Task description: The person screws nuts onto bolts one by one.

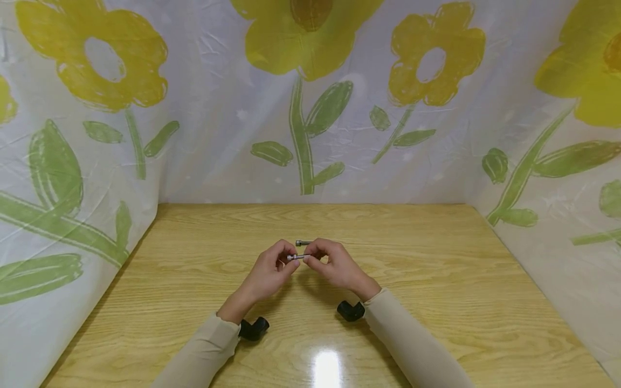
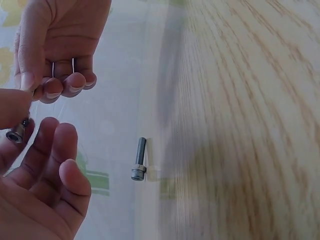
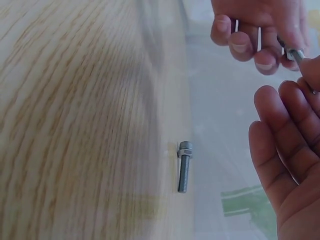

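Between the two hands, above the table, is a silver socket-head bolt (image 1: 298,257) with a nut near its head. My left hand (image 1: 268,272) pinches it at the head and nut end, thumb against the index finger. The thumb and index finger of my right hand (image 1: 338,264) grip its threaded end. Both hands' other fingers are loosely bent, as the wrist views show. A second bolt (image 3: 184,167), with a nut up by its head, lies on the table just beyond the hands; in the head view its shank is partly behind the right hand.
A wood-grain table (image 1: 412,242) lies beneath the hands. White cloth (image 1: 208,108) printed with yellow flowers hangs along its back and both sides. Black elbow-shaped pieces (image 1: 254,328) sit by each wrist at the cuffs. Light glares on the table's near part.
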Available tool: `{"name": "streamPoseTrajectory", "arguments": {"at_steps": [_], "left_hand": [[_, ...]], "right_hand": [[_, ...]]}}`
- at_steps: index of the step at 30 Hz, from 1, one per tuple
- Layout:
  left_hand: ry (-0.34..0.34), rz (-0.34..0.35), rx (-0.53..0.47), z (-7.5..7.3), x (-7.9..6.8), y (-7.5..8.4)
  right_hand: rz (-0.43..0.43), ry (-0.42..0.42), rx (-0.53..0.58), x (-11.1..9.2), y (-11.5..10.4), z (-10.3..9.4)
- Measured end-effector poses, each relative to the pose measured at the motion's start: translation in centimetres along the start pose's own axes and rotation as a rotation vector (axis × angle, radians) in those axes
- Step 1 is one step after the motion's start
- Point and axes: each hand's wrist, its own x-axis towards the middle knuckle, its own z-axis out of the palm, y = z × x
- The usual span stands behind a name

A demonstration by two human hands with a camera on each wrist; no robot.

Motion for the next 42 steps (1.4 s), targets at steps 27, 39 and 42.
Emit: {"name": "streamPoseTrajectory", "arguments": {"at_steps": [27, 39, 42], "left_hand": [[0.023, -0.025, 0.014, -0.13, -0.04, -0.03], [0.007, -0.025, 0.079, -0.16, -0.12, -0.04], [0.011, -0.031, 0.055, -0.15, -0.08, 0.09]], "right_hand": [[0.012, 0.002, 0.011, 0.07, -0.15, -0.14], [0.011, -0.004, 0.018, 0.04, 0.03, -0.1], [0.006, -0.003, 0.017, 0.06, 0.03, -0.12]]}}
